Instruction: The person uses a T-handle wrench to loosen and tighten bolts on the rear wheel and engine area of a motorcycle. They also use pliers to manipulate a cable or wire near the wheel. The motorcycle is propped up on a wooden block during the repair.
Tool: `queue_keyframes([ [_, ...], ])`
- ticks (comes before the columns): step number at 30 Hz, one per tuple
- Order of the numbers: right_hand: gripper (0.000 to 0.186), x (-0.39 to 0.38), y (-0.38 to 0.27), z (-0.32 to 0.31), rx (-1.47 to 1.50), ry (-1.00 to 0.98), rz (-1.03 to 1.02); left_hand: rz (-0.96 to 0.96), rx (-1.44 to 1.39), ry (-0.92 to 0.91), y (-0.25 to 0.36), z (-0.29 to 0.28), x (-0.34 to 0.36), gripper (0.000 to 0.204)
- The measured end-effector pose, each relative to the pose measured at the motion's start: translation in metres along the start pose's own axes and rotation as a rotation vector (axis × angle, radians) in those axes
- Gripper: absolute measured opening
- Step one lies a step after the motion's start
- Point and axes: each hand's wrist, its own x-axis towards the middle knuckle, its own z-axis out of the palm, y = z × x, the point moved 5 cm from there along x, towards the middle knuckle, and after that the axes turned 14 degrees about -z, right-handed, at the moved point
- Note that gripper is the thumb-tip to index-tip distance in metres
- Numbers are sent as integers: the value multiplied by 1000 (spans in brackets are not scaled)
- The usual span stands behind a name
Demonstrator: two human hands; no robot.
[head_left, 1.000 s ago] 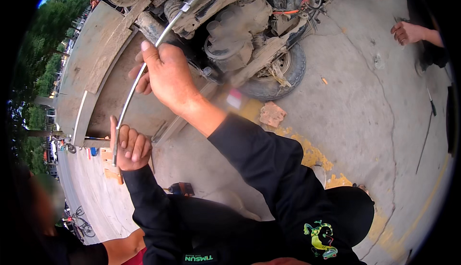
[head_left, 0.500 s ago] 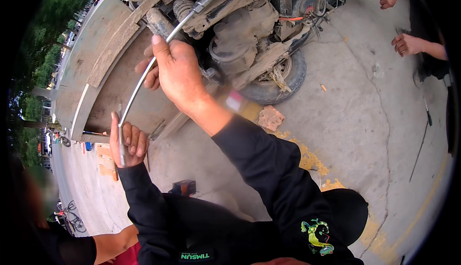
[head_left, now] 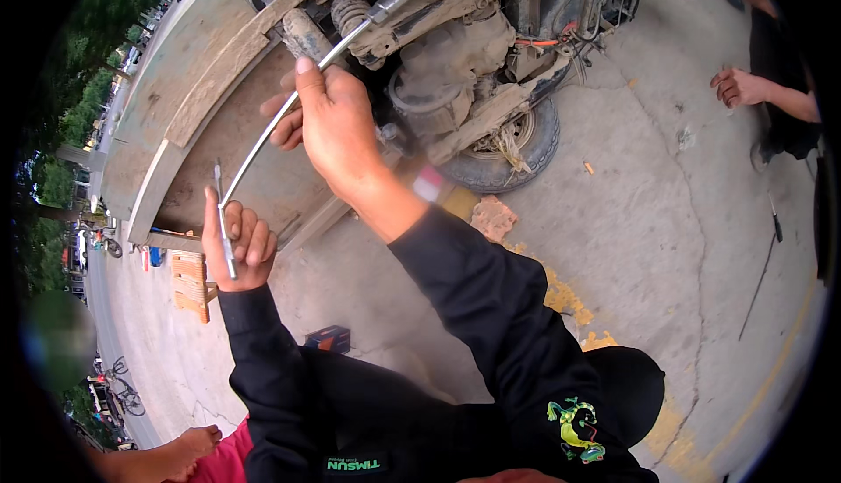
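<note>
In the head view, the left hand [head_left: 251,242], at nine o'clock, curls around the cross handle of a long metal wrench [head_left: 343,47]; the right hand [head_left: 343,128] loosely pinches its shaft. The socket end [head_left: 392,1], at twelve, meets the muddy vehicle underside [head_left: 447,67]. Seating is unclear; an off-line turn could tip the socket off, and that slack pinch might let the shaft wander. Below spreads cracked concrete [head_left: 631,238] with worn yellow paint, a broken brick [head_left: 493,218] toward three, and a bystander's hand [head_left: 740,89] at two.
</note>
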Motion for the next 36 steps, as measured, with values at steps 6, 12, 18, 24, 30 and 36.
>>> queue_keyframes([
  [6,37,-3,6,6,65,-61,-14,-60,-76,49,-5,-11,-1,49],
  [12,41,-2,5,9,2,-72,12,711,381,352,24,-2,-12,50],
  [18,42,0,-2,2,-35,-78,-20,-368,-814,-574,0,21,-6,54],
  [24,43,4,3,7,-11,-57,-34,625,426,510,23,-13,-22,49],
  [30,43,6,0,5,-43,-64,-25,336,-268,-170,21,-3,4,42],
  [36,42,7,-3,1,-26,-25,-26,-286,-559,-389,-6,-1,7,43],
])
